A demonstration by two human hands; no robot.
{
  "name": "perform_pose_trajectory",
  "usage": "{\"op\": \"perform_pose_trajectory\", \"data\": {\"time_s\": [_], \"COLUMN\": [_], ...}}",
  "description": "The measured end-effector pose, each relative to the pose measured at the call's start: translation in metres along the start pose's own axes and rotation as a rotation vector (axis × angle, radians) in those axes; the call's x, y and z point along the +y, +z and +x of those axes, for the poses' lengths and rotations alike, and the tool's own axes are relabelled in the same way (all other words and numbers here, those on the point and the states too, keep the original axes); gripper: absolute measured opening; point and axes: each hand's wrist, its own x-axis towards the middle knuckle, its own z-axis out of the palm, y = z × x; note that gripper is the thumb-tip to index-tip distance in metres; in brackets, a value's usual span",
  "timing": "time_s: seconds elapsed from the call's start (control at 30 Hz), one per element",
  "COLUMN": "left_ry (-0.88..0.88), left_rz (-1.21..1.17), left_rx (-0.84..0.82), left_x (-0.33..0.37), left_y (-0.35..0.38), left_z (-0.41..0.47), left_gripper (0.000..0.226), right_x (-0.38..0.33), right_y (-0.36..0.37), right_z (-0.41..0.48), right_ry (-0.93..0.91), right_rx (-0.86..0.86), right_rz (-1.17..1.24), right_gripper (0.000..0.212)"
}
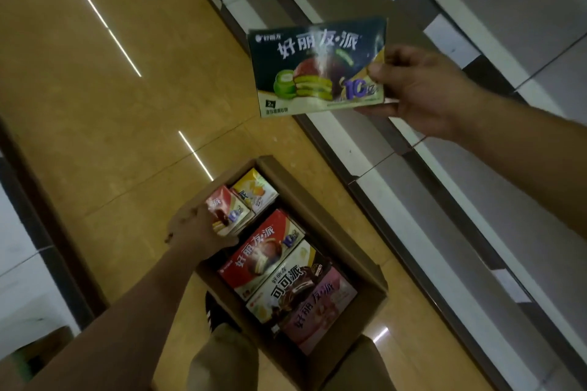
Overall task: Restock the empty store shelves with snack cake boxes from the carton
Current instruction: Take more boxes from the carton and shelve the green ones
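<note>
My right hand point(419, 89) grips a dark green snack cake box point(317, 67) by its right end, holding it in the air in front of the grey shelves point(476, 168). An open brown carton point(343, 232) stands on the floor below. Inside it lie a large red box point(257, 254), a brown cocoa box point(292, 286), a pink box point(320, 311) and a yellow box point(254, 189). My left hand point(197, 232) reaches into the carton's far end and closes on a small red box point(227, 211).
Tan tiled floor point(111, 105) stretches left of the carton. The shelf boards run diagonally along the right side, with white price-strip edges point(384, 194). My knees point(222, 359) and a dark shoe point(216, 311) are just beside the carton. Another shelf base point(47, 247) lines the left edge.
</note>
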Motion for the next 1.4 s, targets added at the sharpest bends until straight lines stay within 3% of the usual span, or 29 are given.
{"op": "perform_pose_trajectory", "data": {"time_s": [0.07, 0.13, 0.27, 0.5, 0.8, 0.93, 1.4], "left_ry": [-0.047, -0.053, -0.067, -0.007, 0.345, 0.467, 0.719], "left_rz": [0.154, 0.200, 0.184, 0.278, 0.285, 0.287, 0.298], "left_rx": [-0.009, 0.002, 0.021, 0.247, 0.443, 0.547, 0.621], "left_x": [-0.016, -0.014, -0.011, -0.021, 0.047, 0.089, 0.134], "left_y": [0.024, 0.036, 0.052, 0.056, -0.053, -0.097, -0.183], "left_z": [0.029, 0.040, 0.052, 0.057, 0.011, -0.010, -0.079], "left_gripper": [0.147, 0.153, 0.151, 0.129, 0.125, 0.124, 0.117], "right_x": [-0.001, 0.002, 0.011, 0.024, -0.009, -0.022, -0.074], "right_y": [-0.003, -0.006, -0.007, -0.005, -0.003, -0.003, 0.015], "right_z": [0.000, 0.003, 0.010, 0.016, -0.006, -0.015, -0.057], "right_ry": [-0.017, -0.039, -0.069, -0.047, -0.046, -0.053, -0.066], "right_rx": [0.000, -0.002, 0.009, 0.038, 0.085, 0.123, 0.191], "right_rz": [-0.005, -0.022, -0.035, 0.018, 0.106, 0.099, 0.037], "right_gripper": [0.016, 0.016, 0.022, 0.022, 0.022, 0.033, 0.028]}}
